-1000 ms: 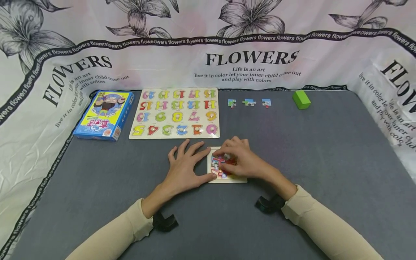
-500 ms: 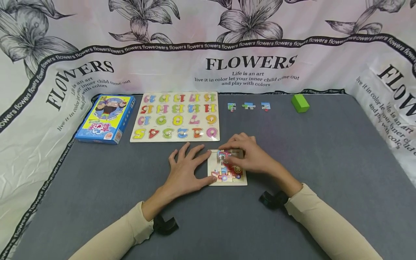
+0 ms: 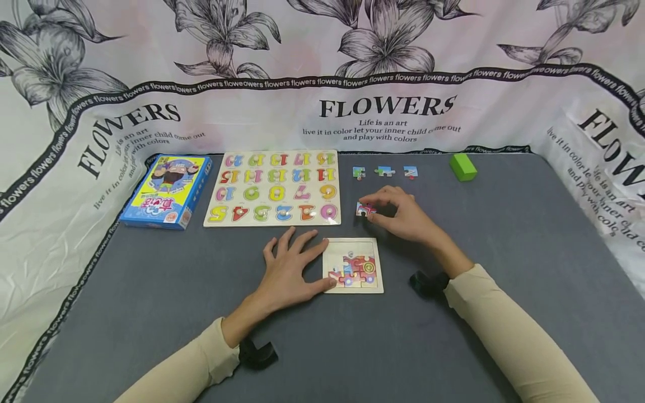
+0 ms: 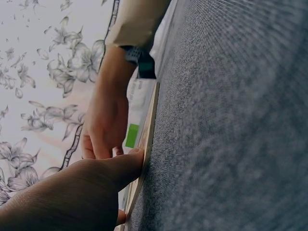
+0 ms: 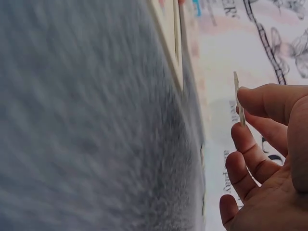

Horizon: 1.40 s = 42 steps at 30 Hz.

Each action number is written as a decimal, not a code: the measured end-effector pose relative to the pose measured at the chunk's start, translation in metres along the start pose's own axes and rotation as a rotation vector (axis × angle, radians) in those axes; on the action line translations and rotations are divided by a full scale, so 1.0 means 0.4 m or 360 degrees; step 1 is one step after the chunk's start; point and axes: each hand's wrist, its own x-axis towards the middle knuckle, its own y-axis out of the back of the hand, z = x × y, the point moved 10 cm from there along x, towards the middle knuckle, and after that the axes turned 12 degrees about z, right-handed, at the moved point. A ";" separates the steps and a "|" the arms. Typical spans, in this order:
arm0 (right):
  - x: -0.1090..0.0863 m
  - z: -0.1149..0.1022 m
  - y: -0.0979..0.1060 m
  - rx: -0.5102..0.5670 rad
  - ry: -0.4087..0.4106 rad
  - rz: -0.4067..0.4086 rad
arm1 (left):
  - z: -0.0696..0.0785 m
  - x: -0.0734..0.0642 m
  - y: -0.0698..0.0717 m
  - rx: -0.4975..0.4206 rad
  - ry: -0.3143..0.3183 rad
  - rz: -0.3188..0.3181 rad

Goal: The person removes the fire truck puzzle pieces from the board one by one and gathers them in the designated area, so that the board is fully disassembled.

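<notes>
Puzzle tray (image 3: 335,257) lies flat on the bench (image 3: 494,252), face up, centred before the person. Condition: partly filled. Joined pieces (image 3: 364,271) occupy its recess from the middle out towards 3 and 6 o'clock, forming a red section of the picture; bare wood shows from 9 o'clock round past 12. Left hand (image 3: 289,273) rests at the tray's 9 o'clock side, fingers spread and unclosed, thumb touching the lower-left corner and index finger at the upper-left one; it appears to be steadying the tray. Right hand (image 3: 405,217) pinches a single puzzle piece (image 3: 363,209) between thumb and fingers, off the tray at its 12 o'clock; the right-wrist view shows that piece edge-on and held clear. Three loose pieces (image 3: 384,171) lie in a row farther out, between 12 and 1 o'clock, apart from one another. Assessment: the picture is judged roughly half assembled, with the held piece and the three in the row outside the recess. Whether these four would fill the whole gap cannot be determined. Also noted: number board (image 3: 272,223) between 10 and 11 o'clock, and green block (image 3: 463,168) between 1 and 2, both untouched.
</notes>
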 end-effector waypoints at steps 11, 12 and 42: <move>0.060 0.060 -0.011 -0.0082 -0.0026 -0.0035 | 0.005 -0.010 -0.007 -0.0040 0.0013 -0.0007; 0.063 0.063 -0.012 -0.0093 -0.0026 -0.0039 | 0.006 -0.010 -0.007 -0.0039 0.0013 -0.0007; 0.117 0.103 -0.019 -0.0200 -0.0084 0.0002 | 0.005 -0.006 0.007 -0.0039 -0.0013 0.0028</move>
